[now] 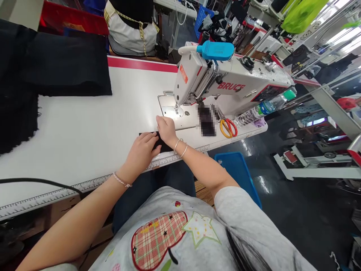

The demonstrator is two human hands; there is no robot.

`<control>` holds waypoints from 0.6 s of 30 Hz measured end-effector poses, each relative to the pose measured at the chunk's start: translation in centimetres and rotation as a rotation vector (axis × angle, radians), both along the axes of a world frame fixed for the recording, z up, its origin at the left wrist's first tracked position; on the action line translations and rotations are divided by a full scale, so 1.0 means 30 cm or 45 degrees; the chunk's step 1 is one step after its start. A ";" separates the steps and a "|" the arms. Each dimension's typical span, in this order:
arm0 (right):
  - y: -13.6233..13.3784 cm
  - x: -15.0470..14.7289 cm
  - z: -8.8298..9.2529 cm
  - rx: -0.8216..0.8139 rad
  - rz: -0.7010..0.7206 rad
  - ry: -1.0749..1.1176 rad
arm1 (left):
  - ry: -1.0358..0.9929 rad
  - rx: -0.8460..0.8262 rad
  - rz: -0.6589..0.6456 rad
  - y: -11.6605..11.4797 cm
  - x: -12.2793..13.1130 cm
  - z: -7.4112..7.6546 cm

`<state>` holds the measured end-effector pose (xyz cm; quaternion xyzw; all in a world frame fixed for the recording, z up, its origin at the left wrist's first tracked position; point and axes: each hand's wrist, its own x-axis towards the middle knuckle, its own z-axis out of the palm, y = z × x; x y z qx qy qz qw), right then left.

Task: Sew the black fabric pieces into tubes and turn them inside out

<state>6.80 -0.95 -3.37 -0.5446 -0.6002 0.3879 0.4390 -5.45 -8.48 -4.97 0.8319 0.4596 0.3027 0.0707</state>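
Note:
A small strip of black fabric point(164, 146) lies at the front edge of the white table, partly covered by both hands. My left hand point(142, 150) rests on its left end, fingers laid over the cloth and thumb apart. Beside it, my right hand point(167, 131) is closed at the strip's upper edge, its fingertips turned down and partly hidden. Just beyond my right hand is the needle plate point(169, 111) of a white sewing machine point(214, 81) marked BRUCE. The needle area stands clear of the fabric strip.
Larger black fabric point(64, 64) covers the table's far left. Red-and-yellow scissors point(228, 128), a blurred dark patch point(207, 120) and a plastic bottle point(263, 109) lie at right. A measuring tape point(93, 183) runs along the front edge; a blue bin point(239, 173) stands below. Another person sits opposite.

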 end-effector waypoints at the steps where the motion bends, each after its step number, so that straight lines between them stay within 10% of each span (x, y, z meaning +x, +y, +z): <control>1: -0.004 0.000 0.000 0.010 0.015 -0.052 | -0.002 -0.010 -0.008 0.000 0.000 0.003; 10: -0.186 0.058 0.002 0.461 0.279 -0.608 | -0.018 0.026 -0.103 -0.008 0.001 0.024; 18: -0.267 0.054 -0.025 0.460 0.269 -0.919 | 0.028 0.028 -0.153 -0.025 -0.037 0.046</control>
